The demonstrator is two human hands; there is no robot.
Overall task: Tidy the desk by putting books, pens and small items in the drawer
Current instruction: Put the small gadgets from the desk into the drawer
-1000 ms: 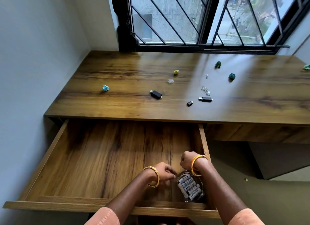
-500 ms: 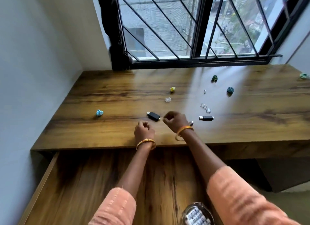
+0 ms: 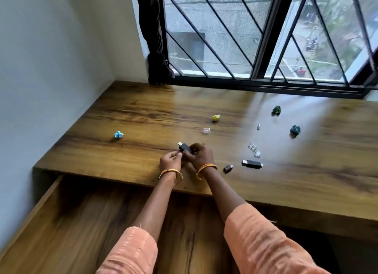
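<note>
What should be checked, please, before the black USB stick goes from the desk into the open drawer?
1. Grip on the black USB stick: ok; right hand grips it, left hand pinches its near end.
2. Stick clear of the desk: cannot tell; the hands hide its underside.
3. Drawer open below the hands: ok.
4. Bare drawer floor to land on: ok on the visible part; the sleeves hide the rest.
5. Metal plug uncapped: cannot tell whether a cap belongs to it.
6. Items left on the desk: not ok; a second USB stick, a small black adapter and paper balls remain.

soft window [image 3: 225,38] daylight, wide-angle distortion
</note>
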